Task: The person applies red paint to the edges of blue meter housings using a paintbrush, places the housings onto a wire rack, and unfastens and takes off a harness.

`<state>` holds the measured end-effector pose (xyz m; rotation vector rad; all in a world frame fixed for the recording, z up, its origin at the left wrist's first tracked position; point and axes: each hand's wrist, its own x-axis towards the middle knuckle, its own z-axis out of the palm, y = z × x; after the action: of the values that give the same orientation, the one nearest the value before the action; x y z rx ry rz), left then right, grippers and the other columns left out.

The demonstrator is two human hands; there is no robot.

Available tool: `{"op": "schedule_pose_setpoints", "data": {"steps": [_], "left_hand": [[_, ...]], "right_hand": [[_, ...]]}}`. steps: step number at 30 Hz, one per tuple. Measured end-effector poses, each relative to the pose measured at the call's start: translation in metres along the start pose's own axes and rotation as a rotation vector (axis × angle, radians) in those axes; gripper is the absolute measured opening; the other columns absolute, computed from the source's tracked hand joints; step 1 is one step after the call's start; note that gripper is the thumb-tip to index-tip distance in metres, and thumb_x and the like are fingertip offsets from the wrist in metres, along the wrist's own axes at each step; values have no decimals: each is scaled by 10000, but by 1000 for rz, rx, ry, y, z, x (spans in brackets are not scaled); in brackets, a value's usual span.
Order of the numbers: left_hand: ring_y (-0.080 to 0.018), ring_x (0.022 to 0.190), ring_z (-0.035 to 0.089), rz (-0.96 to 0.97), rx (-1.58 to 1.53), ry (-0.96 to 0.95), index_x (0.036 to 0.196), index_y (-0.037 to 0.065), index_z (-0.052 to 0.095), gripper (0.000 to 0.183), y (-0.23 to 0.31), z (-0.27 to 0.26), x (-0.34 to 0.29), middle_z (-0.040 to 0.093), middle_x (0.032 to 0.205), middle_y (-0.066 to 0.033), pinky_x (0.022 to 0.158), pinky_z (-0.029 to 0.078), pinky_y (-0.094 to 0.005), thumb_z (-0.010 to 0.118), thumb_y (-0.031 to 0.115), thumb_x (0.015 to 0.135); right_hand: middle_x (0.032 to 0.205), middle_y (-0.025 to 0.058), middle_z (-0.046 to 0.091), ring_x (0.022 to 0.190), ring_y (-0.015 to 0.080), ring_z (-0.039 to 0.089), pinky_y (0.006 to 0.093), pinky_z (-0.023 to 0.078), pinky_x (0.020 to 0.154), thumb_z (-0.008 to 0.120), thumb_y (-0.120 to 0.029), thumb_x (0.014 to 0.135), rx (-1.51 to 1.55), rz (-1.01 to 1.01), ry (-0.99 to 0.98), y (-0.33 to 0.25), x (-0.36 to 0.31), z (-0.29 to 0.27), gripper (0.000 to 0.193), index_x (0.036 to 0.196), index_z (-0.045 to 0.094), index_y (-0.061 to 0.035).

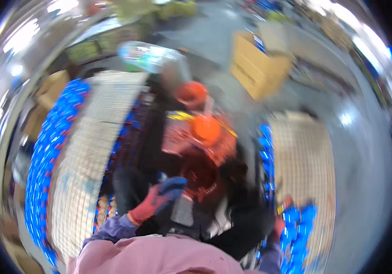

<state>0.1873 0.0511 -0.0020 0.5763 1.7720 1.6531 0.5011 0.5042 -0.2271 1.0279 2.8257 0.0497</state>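
Note:
My left hand (161, 197), in a pink-red glove with blue on the fingers, hovers over my lap. Its fingers reach out to the right, and nothing shows in it. At the lower right, my right hand (279, 225) is beside several shiny blue pieces (298, 230) on a woven beige surface (302, 160). Motion blur and my sleeve hide most of its fingers, so its grip cannot be made out. Between my knees is a dark red round container (199, 174). Beyond it, an orange round object (206, 130) rests on a red surface (176, 137).
On the left stands another long woven surface (84, 146), lined with a dense row of blue pieces (52, 164). A red round container (191, 95) and a clear plastic bag (148, 55) lie ahead. An open cardboard box (256, 68) stands on the grey floor (205, 27).

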Motion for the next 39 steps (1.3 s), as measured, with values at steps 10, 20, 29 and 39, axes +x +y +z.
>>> {"op": "schedule_pose_setpoints", "data": {"steps": [10, 20, 29, 39], "left_hand": [[-131, 1197, 493, 95, -288, 95, 1370, 8, 456, 438, -1, 14, -45, 540, 1309, -66, 1036, 388, -287, 552, 176, 978], [-158, 1196, 513, 390, -176, -198, 1307, 25, 509, 349, 76, 19, 58, 563, 1251, -80, 1037, 412, -326, 513, 190, 1000], [-507, 1198, 487, -39, -1401, -763, 1490, 86, 254, 925, 66, 33, 53, 430, 1418, -218, 856, 478, -662, 451, 725, 851], [-231, 1263, 475, 749, 51, 202, 1405, 52, 391, 798, 25, -97, 47, 479, 1361, -113, 1061, 397, -369, 818, 133, 736]], "right_hand": [[863, 129, 667, 791, 306, 653, 385, 512, 671, 570, -91, 834, 421, 9, 348, -10, 80, -118, 150, 971, 631, -93], [835, 94, 641, 558, 110, 576, 229, 452, 454, 752, -367, 817, 1271, -483, 462, -152, -9, -375, 531, 1121, 540, 14], [1077, 69, 628, 810, 119, 612, 239, 500, 720, 649, -10, 842, 1370, -895, 207, -303, 39, -419, 361, 1193, 562, -13], [959, 141, 690, 842, 268, 671, 347, 527, 741, 464, 7, 849, 937, -868, 212, -340, 60, -342, 418, 1263, 516, -26]]}}
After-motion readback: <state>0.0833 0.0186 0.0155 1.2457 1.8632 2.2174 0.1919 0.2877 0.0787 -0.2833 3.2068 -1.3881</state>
